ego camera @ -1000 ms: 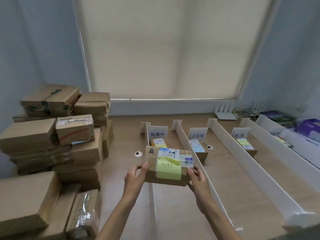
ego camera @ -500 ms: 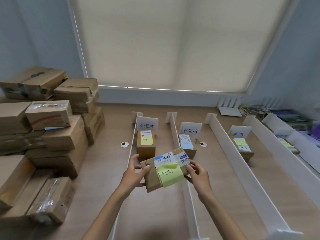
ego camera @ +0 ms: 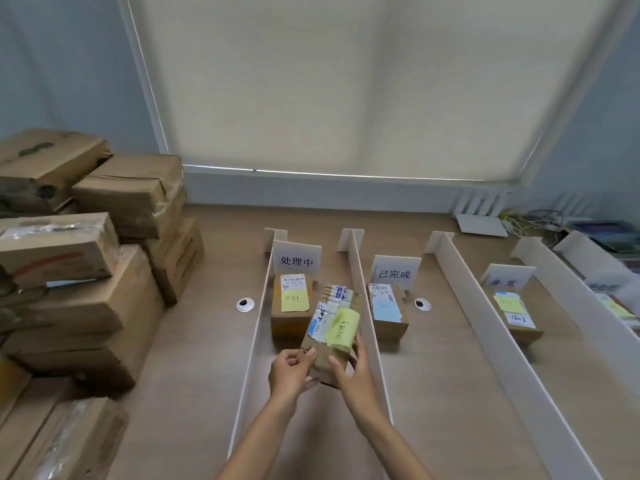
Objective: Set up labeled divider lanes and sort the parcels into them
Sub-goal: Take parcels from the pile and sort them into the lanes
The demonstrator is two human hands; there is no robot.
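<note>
Parcel (ego camera: 323, 360): gripped at its near end from both sides. Left fingers (ego camera: 306, 355) curled, thumb on the top face, the rest tucked under the near left corner. Right fingers (ego camera: 337, 363) curled over the near end, thumb laid along the right edge. Left hand (ego camera: 289, 372) and right hand (ego camera: 355, 374) close together.

Brown cardboard, oblong, taped. Top face mostly covered by white shipping labels (ego camera: 325, 318) with blue print and a pale yellow sticky note (ego camera: 343, 329) with handwriting. Long axis pointing away and slightly right. Held over the first lane, between left divider (ego camera: 254, 341) and second divider (ego camera: 367, 323). Far right corner overlapping the second divider in view; contact with divider or desk (ego camera: 194, 358) not determinable.

Just ahead in the same lane: resting parcel (ego camera: 289, 327), brown, flat, its right side partly hidden by the Parcel. Behind it, upright white sign 处理中 (ego camera: 296, 260). Dividers: thin matte white boards on edge.

Next lane right: sign 已完成 (ego camera: 394, 273), blue-noted parcel (ego camera: 386, 310). Third lane: blurred sign (ego camera: 507, 281), third parcel (ego camera: 512, 313).

Far left: stack of worn cardboard boxes (ego camera: 86, 289), some with glossy tape. Two round grommets (ego camera: 245, 304) set in the wood-grain desk. Pale roller blind (ego camera: 329, 81) behind.
</note>
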